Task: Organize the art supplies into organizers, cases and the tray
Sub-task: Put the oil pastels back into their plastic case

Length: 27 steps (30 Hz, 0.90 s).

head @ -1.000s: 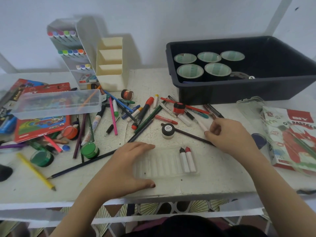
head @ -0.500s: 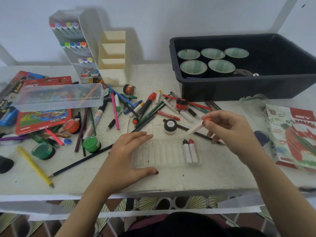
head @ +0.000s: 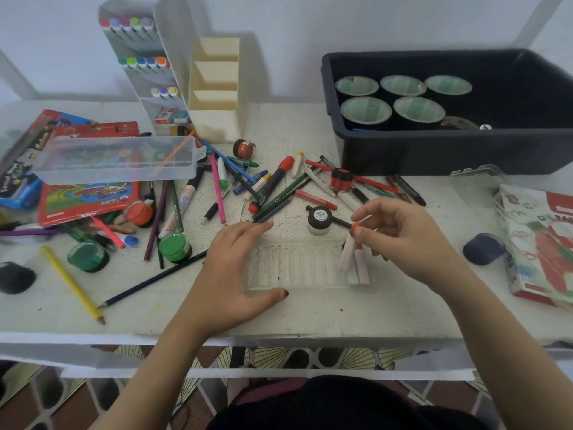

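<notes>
Right hand point(head: 409, 240) pinched an orange-tipped oil pastel point(head: 347, 256) over the clear pastel tray point(head: 294, 265), beside one already slotted; left hand point(head: 235, 274) lay flat, fingers straight, steadying it — pens point(head: 273, 184) and paint pots point(head: 175, 248) littered the table point(head: 341, 315), sorting barely begun

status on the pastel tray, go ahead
Left hand flat on clear tray, left end. Right hand pinches orange-tipped pastel stick, tilted over right end beside slotted red-tipped stick. Slots to their left free; nothing blocking.
</notes>
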### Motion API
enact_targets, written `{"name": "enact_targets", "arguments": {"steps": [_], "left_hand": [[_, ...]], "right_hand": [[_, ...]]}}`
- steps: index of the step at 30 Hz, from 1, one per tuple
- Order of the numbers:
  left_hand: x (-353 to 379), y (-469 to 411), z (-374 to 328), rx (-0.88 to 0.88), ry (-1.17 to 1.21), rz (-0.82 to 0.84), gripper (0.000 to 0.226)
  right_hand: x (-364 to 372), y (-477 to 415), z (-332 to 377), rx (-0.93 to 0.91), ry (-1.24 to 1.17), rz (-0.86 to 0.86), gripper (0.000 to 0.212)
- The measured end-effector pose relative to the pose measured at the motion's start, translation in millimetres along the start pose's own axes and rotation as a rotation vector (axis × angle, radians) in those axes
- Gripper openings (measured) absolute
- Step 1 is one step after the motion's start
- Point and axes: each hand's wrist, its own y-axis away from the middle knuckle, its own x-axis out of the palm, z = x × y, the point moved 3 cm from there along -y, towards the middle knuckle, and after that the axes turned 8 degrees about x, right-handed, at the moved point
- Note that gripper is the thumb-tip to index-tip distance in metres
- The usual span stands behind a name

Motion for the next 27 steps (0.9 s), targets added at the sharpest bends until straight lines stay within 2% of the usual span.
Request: {"name": "enact_targets", "arguments": {"steps": [5,13,19,27], "left_hand": [[-2,1,1,0.009,0.028,-0.02,0.085],[-3,0,1,0.005,0.072,-0.021,0.085],[-4,-2,0,0.01,0.066,-0.026,0.083],[-4,-1,1,0.004,0.066,-0.025,0.081]], "right_hand": [[8,-2,0,0.047,0.146,0.038,0.012],[18,-4,4,-0.03,0.427,0.029,0.007],[19,-2,0,-0.051,0.451,0.054,0.014],[20,0,-3,-0.05,0.476,0.045,0.007]]}}
